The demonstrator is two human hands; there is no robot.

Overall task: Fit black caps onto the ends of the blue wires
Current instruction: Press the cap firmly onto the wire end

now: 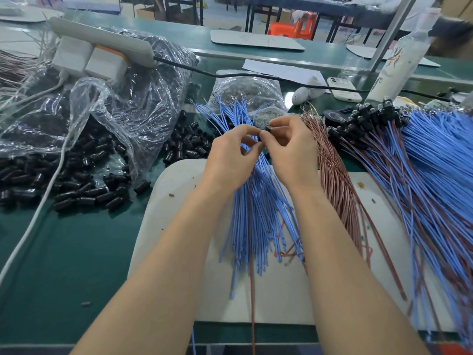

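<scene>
Above mat, left hand and right hand pinch one cap; capped pile on right, loads bare wires left

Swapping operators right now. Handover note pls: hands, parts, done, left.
Left hand and right hand: both pinch one small black plastic cap above the wires; seating cannot be told.
Loose black caps: heaped on the left, spilling from the clear plastic bag.
Done: pile of capped blue and red wires, far right.
Left: bundle of uncapped thin blue wires fanned on the white pad under the hands.
</scene>
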